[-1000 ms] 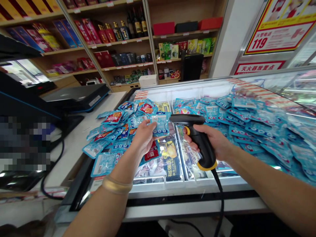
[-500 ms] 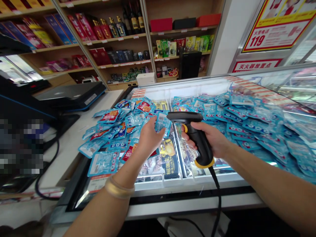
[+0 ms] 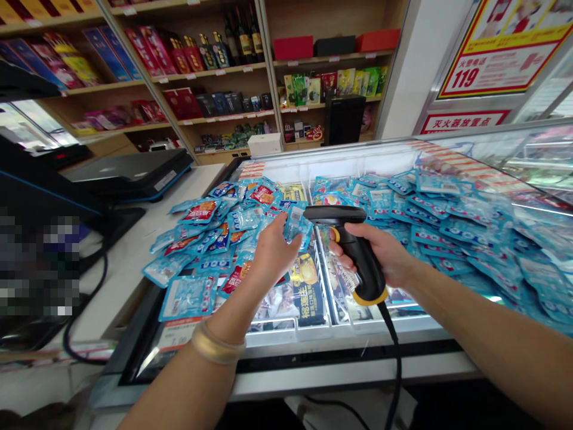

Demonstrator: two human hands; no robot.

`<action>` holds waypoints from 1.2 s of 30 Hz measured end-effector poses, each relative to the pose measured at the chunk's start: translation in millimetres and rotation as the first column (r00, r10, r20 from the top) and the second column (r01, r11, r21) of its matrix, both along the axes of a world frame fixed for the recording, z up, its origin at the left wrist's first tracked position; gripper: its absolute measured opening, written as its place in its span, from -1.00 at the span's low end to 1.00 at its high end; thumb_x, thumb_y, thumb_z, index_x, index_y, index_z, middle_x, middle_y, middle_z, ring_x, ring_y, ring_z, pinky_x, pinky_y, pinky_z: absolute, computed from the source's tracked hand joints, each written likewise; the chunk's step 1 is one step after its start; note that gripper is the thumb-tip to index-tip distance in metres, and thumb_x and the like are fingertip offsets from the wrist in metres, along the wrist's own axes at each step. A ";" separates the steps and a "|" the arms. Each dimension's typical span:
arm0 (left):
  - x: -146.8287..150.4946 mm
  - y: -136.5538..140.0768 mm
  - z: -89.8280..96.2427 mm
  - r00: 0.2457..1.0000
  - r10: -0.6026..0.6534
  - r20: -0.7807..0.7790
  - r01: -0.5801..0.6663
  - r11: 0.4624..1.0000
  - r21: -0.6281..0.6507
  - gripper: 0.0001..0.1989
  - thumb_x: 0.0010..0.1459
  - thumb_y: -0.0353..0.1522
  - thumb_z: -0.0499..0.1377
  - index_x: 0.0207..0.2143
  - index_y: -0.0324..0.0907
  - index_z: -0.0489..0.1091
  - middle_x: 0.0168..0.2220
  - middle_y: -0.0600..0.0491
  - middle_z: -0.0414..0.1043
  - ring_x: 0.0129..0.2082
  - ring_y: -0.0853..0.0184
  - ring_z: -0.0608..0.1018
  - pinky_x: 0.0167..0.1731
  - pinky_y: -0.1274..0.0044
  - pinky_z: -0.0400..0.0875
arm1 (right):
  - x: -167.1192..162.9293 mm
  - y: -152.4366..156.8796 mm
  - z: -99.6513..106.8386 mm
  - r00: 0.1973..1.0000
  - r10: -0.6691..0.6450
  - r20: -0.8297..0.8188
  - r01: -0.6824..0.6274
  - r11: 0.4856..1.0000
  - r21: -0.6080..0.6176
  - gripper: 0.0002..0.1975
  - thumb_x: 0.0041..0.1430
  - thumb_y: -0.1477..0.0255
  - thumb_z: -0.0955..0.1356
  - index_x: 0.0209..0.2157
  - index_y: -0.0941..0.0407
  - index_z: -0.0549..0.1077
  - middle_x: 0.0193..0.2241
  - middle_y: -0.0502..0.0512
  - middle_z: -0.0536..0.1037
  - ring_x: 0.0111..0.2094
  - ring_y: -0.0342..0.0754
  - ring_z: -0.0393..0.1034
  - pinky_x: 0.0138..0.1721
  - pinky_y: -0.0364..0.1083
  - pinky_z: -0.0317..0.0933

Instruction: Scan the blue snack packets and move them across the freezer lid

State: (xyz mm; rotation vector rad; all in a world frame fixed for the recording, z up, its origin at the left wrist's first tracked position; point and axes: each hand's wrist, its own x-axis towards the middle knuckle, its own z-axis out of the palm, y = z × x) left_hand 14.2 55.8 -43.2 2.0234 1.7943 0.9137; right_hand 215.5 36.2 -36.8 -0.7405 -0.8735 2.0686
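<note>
In the head view, the left hand reaches out with its thumb and forefinger spread apart, a blue packet lying between and just beyond their tips. The packet looks held near its left edge, though the pinch itself is hidden. The right hand is wrapped around the grip of a barcode scanner, whose head points toward the left fingertips and ends right beside the packet.

The likeliest fault, I judge, is a missed reading: the code label sits close to the left forefinger, so a small slip could cover it, and the glossy film could crease or throw glare. With the scanner head this near, its window may also catch only part of the label.

A wrong reading is possible too. The left heap, just behind and left of the left fingers, shows other labels facing up, and a poorly aimed beam might pick up one of those.

Slippery packs could slide as well: a flat packet lies below the left fingers, close to the left forearm, where a sweep of the arm might knock it. Beneath the right fingers, the cable hangs over the case front and could snag, jerking the aim.
</note>
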 end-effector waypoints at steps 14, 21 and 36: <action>1.7 10.5 -3.0 0.889 -0.010 0.459 0.002 1.000 0.018 -0.40 0.00 -0.36 0.27 0.13 -0.18 0.30 0.02 -0.13 0.47 -0.01 0.14 0.53 -0.01 0.31 0.42 | 4.5 6.5 10.2 0.997 -0.050 -0.052 0.052 0.998 0.030 -0.76 0.04 0.27 0.38 -0.36 0.17 0.43 -0.53 0.03 0.43 -0.60 -0.21 0.23 -0.59 -0.21 0.19; 60.6 35.7 37.8 0.735 0.037 0.677 0.092 0.984 -0.153 -0.24 -0.02 -0.39 0.31 0.26 -0.16 0.20 0.20 -0.27 0.31 0.26 0.05 0.32 0.03 0.32 0.40 | 67.8 11.0 57.3 0.940 -0.331 -0.083 0.340 0.931 0.134 -0.81 0.12 0.31 0.31 -0.35 0.16 0.40 -0.54 0.02 0.40 -0.60 -0.20 0.20 -0.62 -0.22 0.17; 200.0 72.8 6.0 0.943 -0.321 -0.085 0.313 0.945 -0.096 -0.52 0.30 -0.31 -0.09 0.20 -0.26 0.29 0.28 -0.23 0.23 0.32 0.06 0.23 0.27 0.22 0.07 | 185.8 15.9 20.9 0.784 -0.620 -0.012 0.620 0.783 0.041 -0.85 0.06 0.34 0.36 -0.39 0.11 0.35 -0.56 0.03 0.38 -0.60 -0.16 0.21 -0.63 -0.21 0.21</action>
